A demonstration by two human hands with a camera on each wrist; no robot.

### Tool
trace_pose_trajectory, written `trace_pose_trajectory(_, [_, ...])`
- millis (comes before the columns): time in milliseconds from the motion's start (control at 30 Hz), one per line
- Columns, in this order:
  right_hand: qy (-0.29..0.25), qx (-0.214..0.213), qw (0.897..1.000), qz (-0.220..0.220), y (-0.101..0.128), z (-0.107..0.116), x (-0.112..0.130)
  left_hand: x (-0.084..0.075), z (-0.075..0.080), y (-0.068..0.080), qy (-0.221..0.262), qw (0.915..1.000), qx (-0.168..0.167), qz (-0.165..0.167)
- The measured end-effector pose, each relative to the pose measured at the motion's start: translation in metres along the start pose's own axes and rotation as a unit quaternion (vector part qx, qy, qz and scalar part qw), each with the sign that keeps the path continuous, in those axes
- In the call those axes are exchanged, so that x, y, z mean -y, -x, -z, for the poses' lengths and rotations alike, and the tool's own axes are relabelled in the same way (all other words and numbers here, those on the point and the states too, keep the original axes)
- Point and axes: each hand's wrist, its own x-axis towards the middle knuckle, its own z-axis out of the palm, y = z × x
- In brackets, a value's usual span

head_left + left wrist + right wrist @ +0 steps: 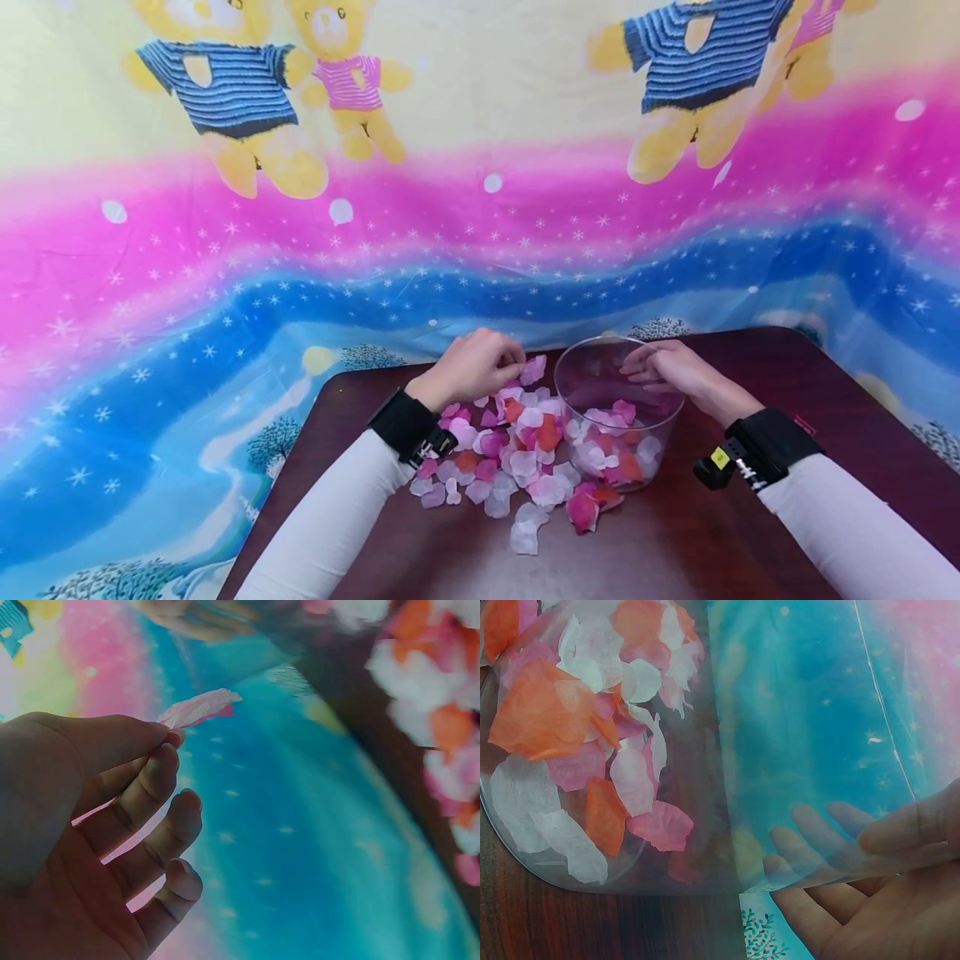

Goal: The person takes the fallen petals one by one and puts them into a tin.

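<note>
Between thumb and index finger my left hand (480, 364) pinches a pink petal (533, 369), its other fingers loosely bent. That petal (199, 709) points away from the fingertips in the left wrist view. My right hand (667, 372) holds the side of a clear plastic tub (651, 421) near its rim, the fingers showing through the wall. Inside the tub, white, pink and orange petals (544, 712) lie toward the bottom. A loose pile of petals (491, 442) in the same colours spreads on the table beside the tub, below my left hand.
The dark wood table (720, 533) has its far edge close behind the tub. A cloth backdrop (465, 208) with bears and snowflakes hangs behind it. Several petals (528, 529) lie nearer the front, and a small red mark (804, 425) shows at the right.
</note>
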Motion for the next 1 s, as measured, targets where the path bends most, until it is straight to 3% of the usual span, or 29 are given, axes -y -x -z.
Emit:
trace_pose_trajectory(167, [0.001, 0.001, 1.000, 0.003, 0.001, 0.002, -0.003, -0.024, 0.010, -0.020, -0.008, 0.9992, -0.016, -0.035])
trace_pose_trajectory(433, [-0.011, -0.001, 1.000, -0.009, 0.000, 0.000, 0.001, -0.049, -0.004, -0.037, -0.024, 0.9980, 0.016, -0.056])
trace_pose_trajectory(1000, [0.002, 0.008, 1.000, 0.005, -0.001, 0.002, -0.001, -0.030, -0.004, -0.023, -0.016, 0.9993, 0.001, -0.035])
